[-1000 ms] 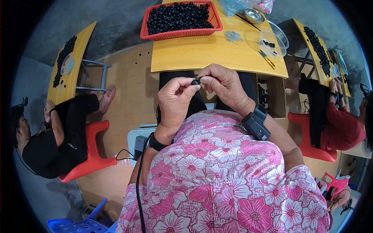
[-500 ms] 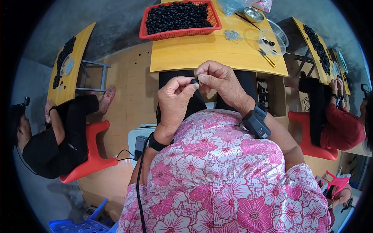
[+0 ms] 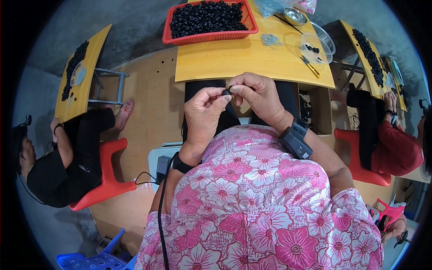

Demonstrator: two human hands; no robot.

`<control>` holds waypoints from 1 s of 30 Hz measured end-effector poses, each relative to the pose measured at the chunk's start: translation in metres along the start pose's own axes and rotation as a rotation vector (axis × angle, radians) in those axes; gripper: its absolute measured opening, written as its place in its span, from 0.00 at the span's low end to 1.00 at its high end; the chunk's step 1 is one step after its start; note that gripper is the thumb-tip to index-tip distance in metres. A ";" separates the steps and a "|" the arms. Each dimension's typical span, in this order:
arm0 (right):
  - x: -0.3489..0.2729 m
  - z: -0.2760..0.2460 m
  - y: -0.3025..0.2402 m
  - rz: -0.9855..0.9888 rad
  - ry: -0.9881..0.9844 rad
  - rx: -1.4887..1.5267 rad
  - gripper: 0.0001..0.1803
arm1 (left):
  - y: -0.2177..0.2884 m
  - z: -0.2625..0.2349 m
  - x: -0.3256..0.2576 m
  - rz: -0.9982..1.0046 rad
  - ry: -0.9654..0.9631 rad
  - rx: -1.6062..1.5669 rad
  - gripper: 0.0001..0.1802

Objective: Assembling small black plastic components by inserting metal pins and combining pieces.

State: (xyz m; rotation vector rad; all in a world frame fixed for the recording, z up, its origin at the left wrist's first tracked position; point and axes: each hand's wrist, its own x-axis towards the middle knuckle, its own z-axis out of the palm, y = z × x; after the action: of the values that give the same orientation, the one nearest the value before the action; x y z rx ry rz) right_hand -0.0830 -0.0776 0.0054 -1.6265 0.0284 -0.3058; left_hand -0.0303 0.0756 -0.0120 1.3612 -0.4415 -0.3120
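Observation:
Between my two hands, just in front of the table edge, is a small round black part (image 3: 226,92), mostly covered by fingertips. My left hand (image 3: 202,112) pinches it between thumb and forefinger. From the other side, my right hand (image 3: 258,95) closes thumb and forefinger on the same part. Whether my right fingertips also hold some smaller piece is hidden. Beyond the hands, a red plastic basket (image 3: 211,39) on the table is heaped with black ring-shaped parts (image 3: 204,18).
On the yellow table (image 3: 216,60) lie a pile of small clear pieces (image 3: 271,40), yellow-handled cutters (image 3: 311,67), a clear plastic bowl (image 3: 325,55) with several black parts and a metal bowl (image 3: 294,16). A cardboard box (image 3: 321,112) stands below. People sit at tables on both sides.
My fingertips have shifted slightly around the black part, and more of it shows between them. Both hands stay together in nearly the same place.

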 end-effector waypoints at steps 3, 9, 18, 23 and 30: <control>0.003 -0.004 0.006 0.034 -0.053 0.084 0.08 | -0.003 -0.002 0.001 -0.012 -0.009 0.019 0.07; 0.004 -0.005 0.007 0.114 -0.077 0.218 0.09 | -0.006 -0.003 0.002 -0.057 -0.042 -0.078 0.08; 0.003 0.001 0.013 0.109 -0.002 0.227 0.07 | -0.005 -0.003 0.002 0.019 -0.018 0.019 0.06; 0.001 0.005 0.010 0.189 0.022 0.310 0.07 | -0.003 -0.001 0.003 0.060 -0.006 0.026 0.05; 0.001 -0.001 0.017 0.357 -0.117 0.691 0.08 | 0.004 0.003 0.001 0.064 -0.076 -0.090 0.03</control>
State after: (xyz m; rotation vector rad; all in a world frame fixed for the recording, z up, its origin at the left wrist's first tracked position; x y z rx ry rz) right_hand -0.0793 -0.0802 -0.0115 -0.9256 0.1101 0.0597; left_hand -0.0308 0.0728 -0.0078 1.2477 -0.5271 -0.3276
